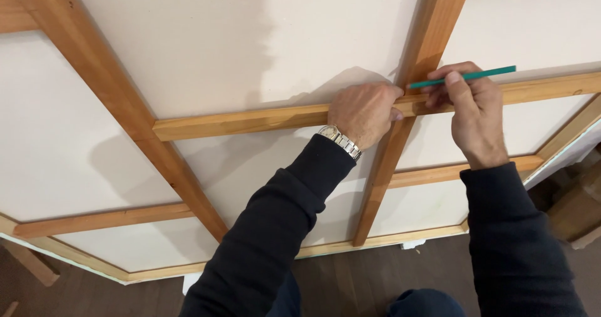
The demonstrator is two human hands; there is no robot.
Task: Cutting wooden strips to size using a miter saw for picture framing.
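Both my arms reach forward in dark sleeves. My left hand (363, 112) lies palm down, fingers curled and pressing, a metal watch at the wrist. My right hand (472, 107) sits just beside it, thumb and fingers pinched closed.

Pencil (466, 76) on crossbar (250, 120), between hands (364, 112).

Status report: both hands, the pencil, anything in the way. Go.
Left hand pressed on wooden slat at the crossing. Right hand holds green pencil, tip at the joint. Nothing blocking.
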